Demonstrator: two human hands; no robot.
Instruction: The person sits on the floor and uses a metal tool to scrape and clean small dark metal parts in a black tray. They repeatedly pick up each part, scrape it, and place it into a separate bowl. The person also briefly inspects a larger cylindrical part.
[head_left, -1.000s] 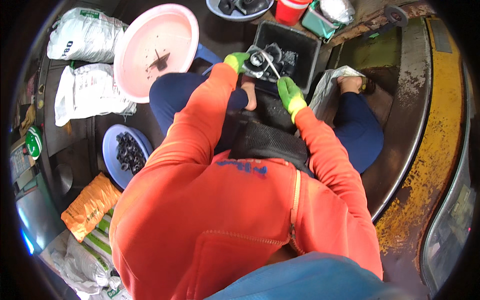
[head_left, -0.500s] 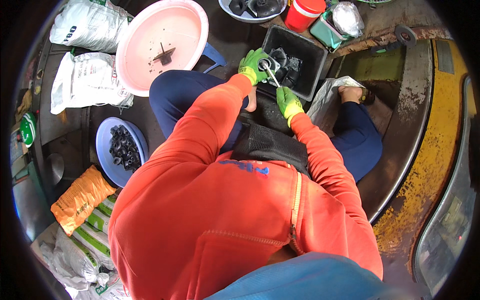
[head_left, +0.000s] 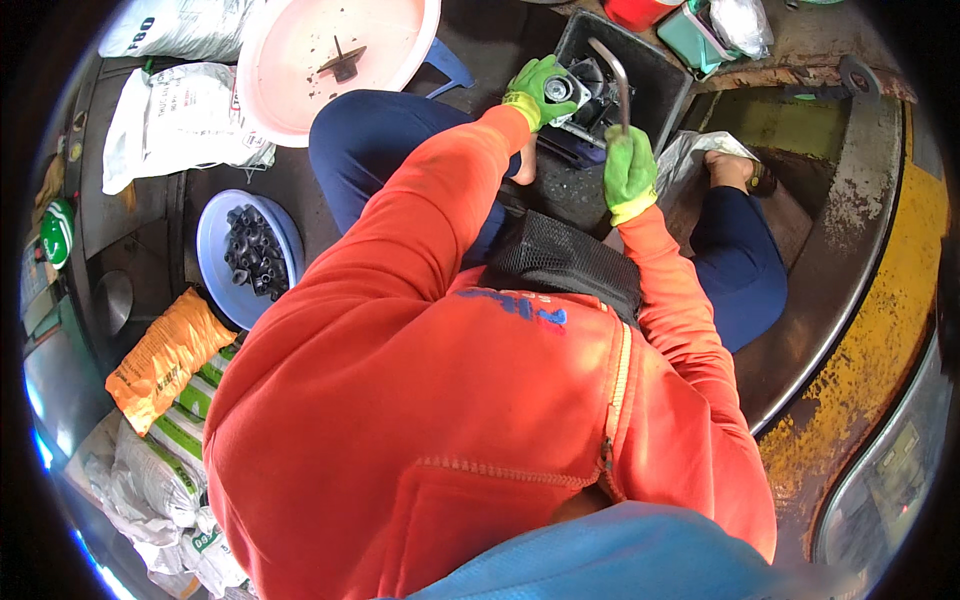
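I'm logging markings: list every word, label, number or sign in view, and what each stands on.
Wording is left uncopied.
Top white sack: large dark characters.
Second white sack: dark and red print; smallest lines unreadable.
Lowest white sack: pale characters on green.
Orange bag: dark print.
Orange sweatshirt: blue and red print.
Grey part in left hand, rod in right hand: none readable.

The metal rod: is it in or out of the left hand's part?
Out: the right hand holds the metal rod apart from the part in the left hand, a gap visible.
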